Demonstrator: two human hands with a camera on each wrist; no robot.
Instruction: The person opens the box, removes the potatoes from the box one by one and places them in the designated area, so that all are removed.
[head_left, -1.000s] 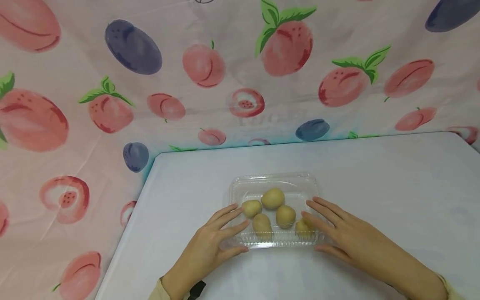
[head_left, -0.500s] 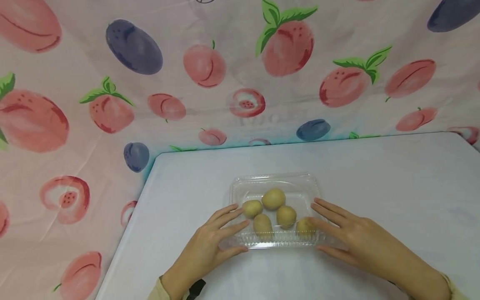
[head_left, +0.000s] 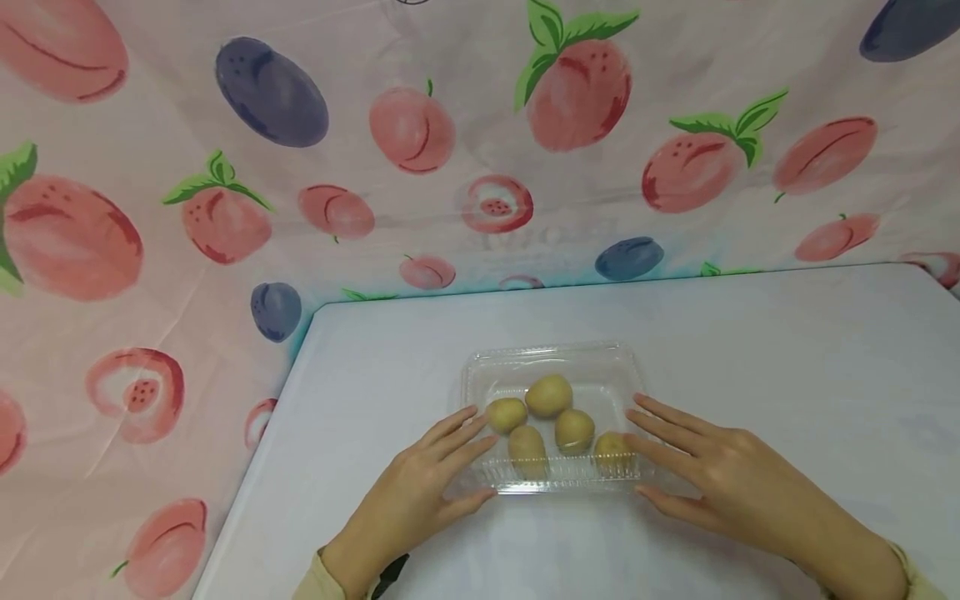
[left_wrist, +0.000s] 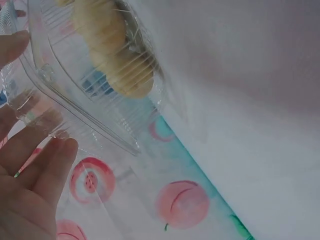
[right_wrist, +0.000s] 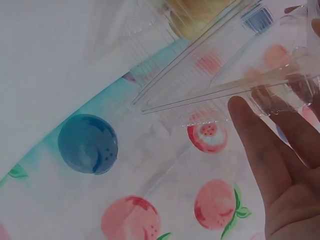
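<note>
A clear plastic clamshell box (head_left: 555, 487) sits at the middle of the white table with several small yellow potatoes (head_left: 549, 396) inside. In both wrist views its ribbed wall and rim show. My left hand (head_left: 416, 483) is at the box's left side, fingers spread and fairly straight, thumb by the front left corner. The left wrist view has those fingertips right at the plastic rim. My right hand (head_left: 738, 475) is spread on the other side, its fingertips beside the right wall. In the right wrist view, an index fingertip (right_wrist: 240, 105) lies just by the rim.
Behind the white table (head_left: 390, 350) hangs a pink cloth (head_left: 465, 50) printed with peaches and dark blue fruit, which also runs down the left side. Light sleeves (head_left: 318, 579) cover the forearms. A small black piece (head_left: 390, 575) shows under the left wrist.
My right hand has drawn slightly to the right, its fingertips moving off from over the box toward its edge. The left hand, box and potatoes stay in place.
</note>
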